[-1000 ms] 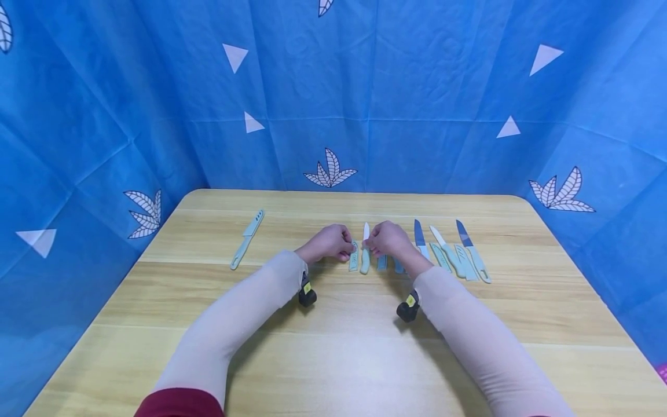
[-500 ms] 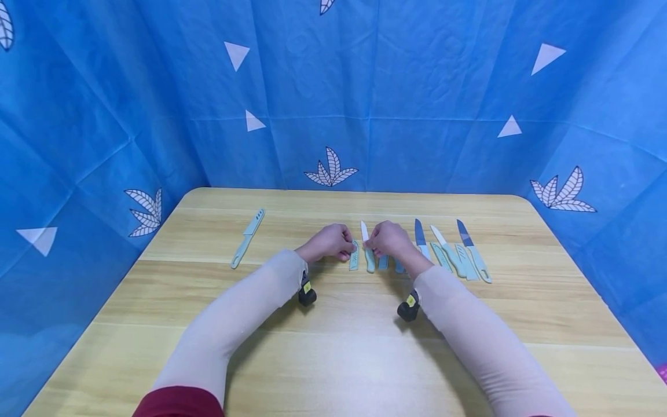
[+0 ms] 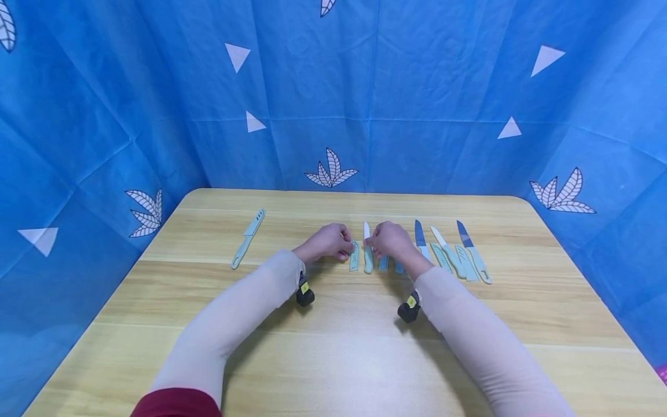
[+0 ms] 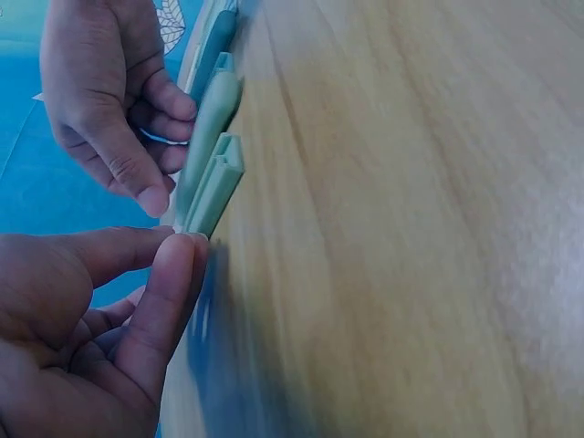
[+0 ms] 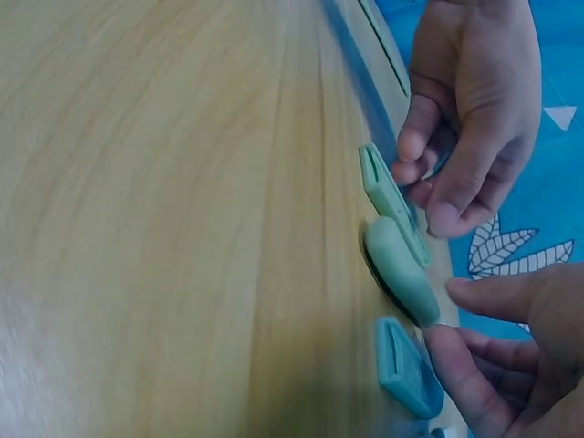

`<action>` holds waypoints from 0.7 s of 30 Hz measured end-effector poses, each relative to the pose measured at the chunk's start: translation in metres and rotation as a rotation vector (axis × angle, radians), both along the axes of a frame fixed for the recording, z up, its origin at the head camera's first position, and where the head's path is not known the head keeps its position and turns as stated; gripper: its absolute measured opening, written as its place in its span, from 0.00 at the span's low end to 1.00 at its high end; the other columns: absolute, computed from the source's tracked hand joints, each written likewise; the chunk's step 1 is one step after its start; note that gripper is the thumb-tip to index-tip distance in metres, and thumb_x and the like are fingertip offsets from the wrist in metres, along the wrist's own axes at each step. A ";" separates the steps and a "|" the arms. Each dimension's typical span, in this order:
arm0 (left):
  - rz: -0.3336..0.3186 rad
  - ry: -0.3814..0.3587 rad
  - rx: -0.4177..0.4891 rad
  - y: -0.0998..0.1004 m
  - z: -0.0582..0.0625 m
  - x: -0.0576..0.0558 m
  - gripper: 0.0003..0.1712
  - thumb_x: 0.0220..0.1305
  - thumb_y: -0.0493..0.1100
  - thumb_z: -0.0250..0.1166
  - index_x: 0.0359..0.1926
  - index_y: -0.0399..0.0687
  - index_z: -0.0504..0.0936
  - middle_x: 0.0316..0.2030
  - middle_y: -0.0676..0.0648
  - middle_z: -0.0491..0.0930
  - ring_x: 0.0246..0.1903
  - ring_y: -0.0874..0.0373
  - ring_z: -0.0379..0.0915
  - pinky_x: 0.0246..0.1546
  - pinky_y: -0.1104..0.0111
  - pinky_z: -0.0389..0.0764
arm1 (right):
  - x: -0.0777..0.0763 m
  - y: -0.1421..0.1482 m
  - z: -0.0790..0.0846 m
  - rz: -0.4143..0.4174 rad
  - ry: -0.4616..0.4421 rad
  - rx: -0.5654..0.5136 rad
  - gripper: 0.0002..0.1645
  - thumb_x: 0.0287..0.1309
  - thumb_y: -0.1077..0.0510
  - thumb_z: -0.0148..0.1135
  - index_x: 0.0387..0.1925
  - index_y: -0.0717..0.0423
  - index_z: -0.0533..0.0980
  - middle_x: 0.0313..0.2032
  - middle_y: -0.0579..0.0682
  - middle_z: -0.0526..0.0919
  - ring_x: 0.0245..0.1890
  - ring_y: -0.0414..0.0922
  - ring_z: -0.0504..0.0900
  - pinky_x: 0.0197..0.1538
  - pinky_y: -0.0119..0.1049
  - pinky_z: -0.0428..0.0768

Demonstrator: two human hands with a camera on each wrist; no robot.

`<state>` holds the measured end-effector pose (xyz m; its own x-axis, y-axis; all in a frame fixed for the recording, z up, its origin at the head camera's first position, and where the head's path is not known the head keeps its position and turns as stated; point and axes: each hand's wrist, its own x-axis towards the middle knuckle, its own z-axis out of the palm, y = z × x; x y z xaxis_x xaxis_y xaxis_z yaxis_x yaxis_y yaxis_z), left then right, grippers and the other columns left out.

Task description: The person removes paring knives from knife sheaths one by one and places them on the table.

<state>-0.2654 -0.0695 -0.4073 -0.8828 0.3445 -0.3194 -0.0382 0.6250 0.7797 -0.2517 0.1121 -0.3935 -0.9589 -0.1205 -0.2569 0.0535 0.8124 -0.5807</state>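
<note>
A small fruit knife (image 3: pixel 368 264) with a pale green handle and white blade lies on the table, its blade pointing to the back. Thumb and fingers of my right hand (image 3: pixel 391 238) pinch it loosely where handle meets blade. Just left of it lies a pale green blade sheath (image 3: pixel 354 259), its slotted end toward me. My left hand (image 3: pixel 330 240) pinches the sheath's far end between thumb and forefinger. In the right wrist view the knife handle (image 5: pixel 399 265) sits between two sheaths, and the left hand's fingers partly cover the nearer-left one.
A sheathed knife (image 3: pixel 247 238) lies alone at the left. To the right are a dark-bladed knife (image 3: pixel 420 233), a white-bladed knife (image 3: pixel 449 255), another dark-bladed knife (image 3: pixel 473 252) and several sheaths (image 3: pixel 466 263). A blue curtain (image 3: pixel 333 92) hangs behind the table.
Under my right hand the knife first tilted, its handle swinging right and its tip left, then came back to nearly straight. My left hand and the sheath have barely moved.
</note>
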 end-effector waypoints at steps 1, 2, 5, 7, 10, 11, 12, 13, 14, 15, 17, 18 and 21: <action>-0.001 0.002 0.006 -0.001 0.001 0.000 0.09 0.65 0.35 0.65 0.41 0.37 0.74 0.32 0.42 0.82 0.25 0.56 0.81 0.28 0.69 0.86 | 0.000 0.001 0.000 0.005 0.009 0.009 0.15 0.65 0.49 0.64 0.33 0.58 0.79 0.25 0.49 0.84 0.24 0.43 0.84 0.34 0.37 0.84; -0.001 0.003 0.012 -0.002 0.002 0.001 0.09 0.65 0.35 0.65 0.41 0.37 0.74 0.32 0.41 0.81 0.26 0.56 0.81 0.29 0.69 0.86 | 0.000 0.002 0.000 0.007 0.015 0.014 0.15 0.66 0.48 0.62 0.34 0.58 0.79 0.25 0.49 0.84 0.25 0.43 0.84 0.36 0.38 0.84; 0.004 0.003 0.022 -0.006 0.004 0.001 0.09 0.65 0.36 0.65 0.42 0.37 0.74 0.32 0.40 0.81 0.26 0.55 0.81 0.29 0.68 0.87 | 0.000 0.004 -0.001 0.006 0.014 0.013 0.18 0.69 0.46 0.58 0.36 0.57 0.79 0.25 0.49 0.84 0.26 0.43 0.83 0.39 0.40 0.84; 0.010 0.001 0.021 -0.008 0.005 0.002 0.09 0.65 0.37 0.65 0.42 0.38 0.74 0.32 0.40 0.81 0.26 0.55 0.81 0.29 0.68 0.86 | 0.001 0.004 -0.002 0.006 -0.001 -0.007 0.20 0.71 0.45 0.54 0.36 0.58 0.79 0.27 0.50 0.84 0.27 0.43 0.83 0.40 0.40 0.84; 0.014 0.003 0.013 -0.012 0.006 0.002 0.10 0.66 0.38 0.65 0.42 0.38 0.74 0.32 0.40 0.80 0.26 0.55 0.81 0.29 0.68 0.86 | 0.000 0.004 -0.003 -0.002 -0.029 -0.059 0.25 0.73 0.43 0.49 0.36 0.59 0.79 0.28 0.51 0.84 0.28 0.44 0.83 0.39 0.39 0.84; 0.015 0.005 0.010 -0.014 0.007 0.003 0.10 0.66 0.39 0.65 0.43 0.38 0.74 0.32 0.40 0.80 0.26 0.55 0.81 0.29 0.68 0.86 | 0.000 0.004 -0.004 -0.008 -0.037 -0.080 0.26 0.73 0.42 0.48 0.36 0.60 0.78 0.29 0.52 0.83 0.28 0.44 0.84 0.38 0.38 0.85; 0.018 0.007 0.007 -0.016 0.007 0.003 0.11 0.66 0.39 0.65 0.43 0.38 0.74 0.32 0.40 0.80 0.26 0.55 0.81 0.28 0.68 0.86 | -0.001 0.004 -0.005 -0.014 -0.044 -0.100 0.27 0.74 0.41 0.47 0.36 0.60 0.78 0.29 0.52 0.83 0.28 0.44 0.84 0.36 0.37 0.85; 0.019 0.010 0.003 -0.017 0.007 0.003 0.11 0.66 0.39 0.65 0.43 0.38 0.74 0.32 0.41 0.80 0.26 0.55 0.81 0.28 0.69 0.86 | -0.001 0.004 -0.005 -0.019 -0.048 -0.117 0.28 0.74 0.41 0.46 0.35 0.61 0.78 0.29 0.52 0.83 0.28 0.45 0.84 0.35 0.37 0.85; 0.021 0.013 0.000 -0.019 0.007 0.003 0.11 0.66 0.40 0.65 0.43 0.39 0.74 0.33 0.41 0.80 0.27 0.56 0.81 0.28 0.69 0.86 | -0.001 0.003 -0.006 -0.023 -0.050 -0.131 0.29 0.74 0.40 0.45 0.35 0.61 0.77 0.28 0.53 0.83 0.28 0.45 0.84 0.34 0.36 0.86; 0.023 0.016 -0.004 -0.020 0.007 0.003 0.11 0.66 0.40 0.65 0.43 0.39 0.74 0.33 0.41 0.80 0.27 0.56 0.81 0.28 0.69 0.86 | -0.002 0.003 -0.007 -0.026 -0.048 -0.140 0.31 0.74 0.39 0.44 0.34 0.62 0.77 0.28 0.53 0.83 0.27 0.45 0.84 0.33 0.36 0.86; 0.028 0.019 -0.005 -0.024 0.007 0.003 0.11 0.66 0.40 0.65 0.43 0.39 0.74 0.33 0.41 0.80 0.27 0.55 0.81 0.29 0.68 0.86 | -0.002 0.004 -0.008 -0.027 -0.038 -0.156 0.33 0.74 0.38 0.43 0.33 0.62 0.77 0.28 0.54 0.83 0.27 0.45 0.84 0.33 0.35 0.86; 0.030 0.022 -0.005 -0.026 0.007 0.004 0.11 0.66 0.40 0.65 0.43 0.39 0.74 0.33 0.41 0.80 0.27 0.55 0.81 0.29 0.68 0.86 | -0.002 0.004 -0.008 -0.030 -0.028 -0.163 0.34 0.74 0.38 0.42 0.32 0.63 0.77 0.27 0.54 0.83 0.26 0.46 0.83 0.32 0.35 0.86; 0.039 0.034 -0.011 -0.032 0.008 0.004 0.10 0.67 0.41 0.65 0.42 0.40 0.75 0.34 0.42 0.81 0.28 0.54 0.81 0.29 0.68 0.86 | -0.001 0.006 -0.008 -0.024 0.004 -0.178 0.35 0.74 0.37 0.41 0.30 0.63 0.77 0.27 0.54 0.83 0.27 0.46 0.83 0.32 0.36 0.86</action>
<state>-0.2618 -0.1018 -0.3993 -0.9060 0.3061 -0.2925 -0.0362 0.6323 0.7739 -0.2531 0.1179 -0.4010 -0.9630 -0.1412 -0.2296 0.0687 0.6952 -0.7156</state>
